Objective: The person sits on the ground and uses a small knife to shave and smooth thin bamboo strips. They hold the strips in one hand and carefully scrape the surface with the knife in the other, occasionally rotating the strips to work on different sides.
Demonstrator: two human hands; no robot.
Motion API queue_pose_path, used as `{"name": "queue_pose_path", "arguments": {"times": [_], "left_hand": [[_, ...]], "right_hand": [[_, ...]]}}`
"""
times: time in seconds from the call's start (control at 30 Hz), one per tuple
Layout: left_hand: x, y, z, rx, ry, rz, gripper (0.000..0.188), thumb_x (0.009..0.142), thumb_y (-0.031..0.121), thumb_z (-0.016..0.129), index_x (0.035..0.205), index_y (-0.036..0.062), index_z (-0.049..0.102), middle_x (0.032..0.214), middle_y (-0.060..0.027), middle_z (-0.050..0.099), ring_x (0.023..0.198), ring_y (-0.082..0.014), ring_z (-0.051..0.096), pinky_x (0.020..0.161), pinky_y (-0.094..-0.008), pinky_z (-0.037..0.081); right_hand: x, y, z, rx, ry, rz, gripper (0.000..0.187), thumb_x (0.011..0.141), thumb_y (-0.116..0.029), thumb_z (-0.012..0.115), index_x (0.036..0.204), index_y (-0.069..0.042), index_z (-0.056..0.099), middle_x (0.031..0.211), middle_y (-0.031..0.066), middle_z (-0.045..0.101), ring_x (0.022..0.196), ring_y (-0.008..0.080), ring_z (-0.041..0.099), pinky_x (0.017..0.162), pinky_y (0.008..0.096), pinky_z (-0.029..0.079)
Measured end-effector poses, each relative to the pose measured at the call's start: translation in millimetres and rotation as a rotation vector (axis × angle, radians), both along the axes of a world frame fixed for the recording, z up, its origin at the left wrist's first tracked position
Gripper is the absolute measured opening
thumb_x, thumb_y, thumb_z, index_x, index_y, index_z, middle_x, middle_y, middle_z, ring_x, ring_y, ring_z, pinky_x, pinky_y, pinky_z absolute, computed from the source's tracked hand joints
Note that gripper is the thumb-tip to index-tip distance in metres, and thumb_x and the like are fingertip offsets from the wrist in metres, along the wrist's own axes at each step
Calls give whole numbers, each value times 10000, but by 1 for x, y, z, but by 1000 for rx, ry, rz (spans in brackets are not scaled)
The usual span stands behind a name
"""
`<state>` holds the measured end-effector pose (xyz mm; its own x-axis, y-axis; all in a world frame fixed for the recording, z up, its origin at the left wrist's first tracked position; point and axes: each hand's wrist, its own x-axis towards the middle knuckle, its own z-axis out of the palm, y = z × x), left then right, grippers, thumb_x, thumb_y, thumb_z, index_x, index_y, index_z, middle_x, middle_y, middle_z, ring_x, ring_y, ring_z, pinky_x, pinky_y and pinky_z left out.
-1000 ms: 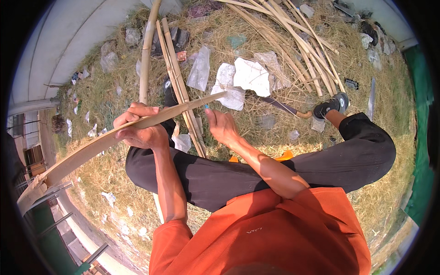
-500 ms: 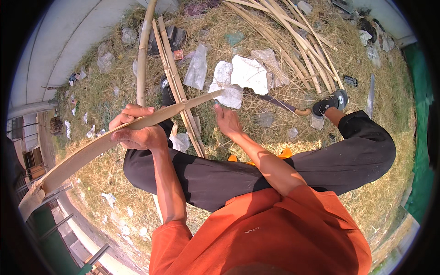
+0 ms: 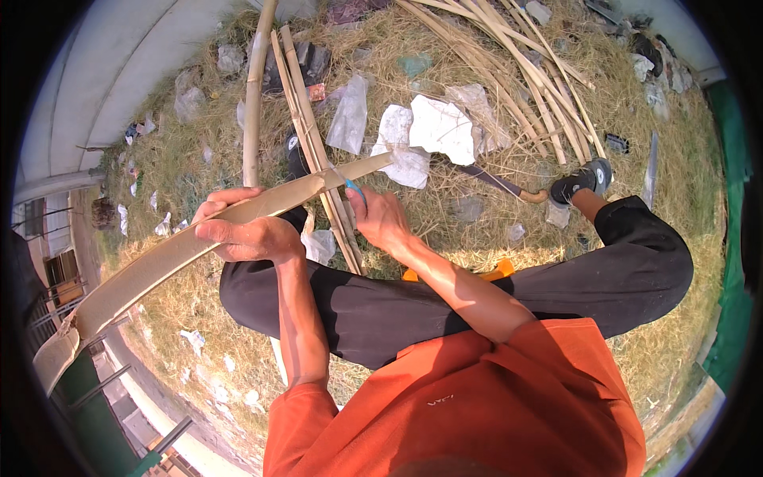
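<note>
Left of centre, slanting up toward the middle: long, curved, pale-tan bamboo strip (image 3: pixel 151 266), the piece being worked. Face looks flat and tip tapered, so probably partway; rough nodes near the tip and at the far-left end look untrimmed. Left hand (image 3: pixel 254 235) clamped around it mid-length; right hand (image 3: pixel 383 219) closed on a small blue-handled blade (image 3: pixel 355 189) at the strip's edge, short of the tip. Contact hard to confirm.

Around: loose bundle of long straw-coloured bamboo splits (image 3: pixel 520 73), upper right; can't tell if finished. Round tan bamboo pole (image 3: pixel 256 95) beyond left hand. Two narrow tan slats (image 3: pixel 315 147) pass below the strip, likeliest snag. Dark-bladed, brown-handled machete (image 3: pixel 499 181) and jagged white slab (image 3: pixel 442 129) lie farther out.
</note>
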<state>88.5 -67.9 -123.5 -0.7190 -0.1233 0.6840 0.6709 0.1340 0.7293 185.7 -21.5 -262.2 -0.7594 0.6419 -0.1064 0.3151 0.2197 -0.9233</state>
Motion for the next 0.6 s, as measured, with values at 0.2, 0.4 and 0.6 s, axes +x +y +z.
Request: {"name": "queue_pose_path", "arguments": {"times": [0.2, 0.4, 0.6], "left_hand": [[-6, -4, -2, 64, -29, 39, 488, 1050, 461, 258, 763, 80, 362, 581, -59, 479, 575, -173, 474, 615, -298, 419], [1, 5, 1, 58, 10, 12, 480, 1048, 458, 278, 762, 83, 365, 561, -49, 460, 552, -147, 454, 573, -266, 397], [6, 3, 0, -17, -6, -7, 505, 1048, 467, 240, 752, 79, 368, 590, -53, 475, 544, -151, 464, 569, -273, 419]], "right_hand": [[-2, -12, -9, 68, -77, -1, 448, 976, -371, 486, 805, 26, 605, 574, 289, 573, 553, 480, 597, 524, 541, 475], [36, 18, -96, -48, -517, -134, 660, 1010, -488, 312, 896, 35, 697, 752, 272, 658, 769, 455, 655, 712, 536, 512], [36, 32, -57, -141, -332, -74, 679, 1014, -492, 297, 881, 61, 667, 830, 307, 643, 839, 477, 619, 801, 531, 467]]}}
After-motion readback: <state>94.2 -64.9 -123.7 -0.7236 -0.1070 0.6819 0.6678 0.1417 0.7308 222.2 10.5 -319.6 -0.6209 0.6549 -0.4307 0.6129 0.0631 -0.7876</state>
